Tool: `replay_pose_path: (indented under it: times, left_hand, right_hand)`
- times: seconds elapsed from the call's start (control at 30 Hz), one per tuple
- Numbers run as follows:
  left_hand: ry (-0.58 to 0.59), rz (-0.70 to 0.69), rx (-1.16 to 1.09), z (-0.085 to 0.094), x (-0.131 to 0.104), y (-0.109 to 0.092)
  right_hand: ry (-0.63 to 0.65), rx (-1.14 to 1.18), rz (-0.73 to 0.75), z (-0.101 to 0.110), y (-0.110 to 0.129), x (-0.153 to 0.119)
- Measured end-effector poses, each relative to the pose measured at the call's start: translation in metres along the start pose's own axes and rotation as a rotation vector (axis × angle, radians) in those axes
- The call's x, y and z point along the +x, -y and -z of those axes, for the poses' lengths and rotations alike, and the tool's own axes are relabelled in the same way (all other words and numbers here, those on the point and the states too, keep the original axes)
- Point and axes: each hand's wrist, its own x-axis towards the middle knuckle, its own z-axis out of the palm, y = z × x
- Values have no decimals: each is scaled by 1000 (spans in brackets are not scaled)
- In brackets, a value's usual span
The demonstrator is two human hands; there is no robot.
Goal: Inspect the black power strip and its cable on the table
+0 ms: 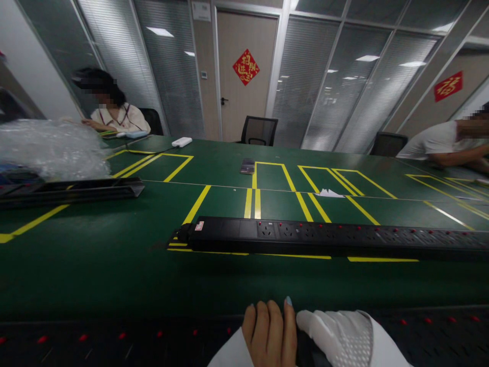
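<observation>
My bare left hand (269, 331) lies over a long black power strip (160, 344) at the bottom edge of the view, its fingers close together and bent over the strip. Right beside it, my right hand (340, 334) in a white glove is closed on the same dark strip; its fingertips are partly hidden. This near strip carries a row of red switches and runs out of view on both sides. Beyond my hands, a second black power strip (225, 237) with sockets and red switches lies across the green table, a small pale label near its left end.
Clear plastic wrap (57, 148) and a black channel-like piece (95, 191) lie at left on the green table (114, 275). Yellow tape, a dark phone-like object (247, 166), white paper (330, 193) and a white device (182, 142) are farther back. A person sits at each far side.
</observation>
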Motion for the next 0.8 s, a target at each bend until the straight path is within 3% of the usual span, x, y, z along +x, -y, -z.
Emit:
replay_pose_path:
  times: [0.8]
  left_hand:
    - [13,-8,-17,1,-1,1]
  right_hand:
    - [-29,-16,-28,-5,3,-1]
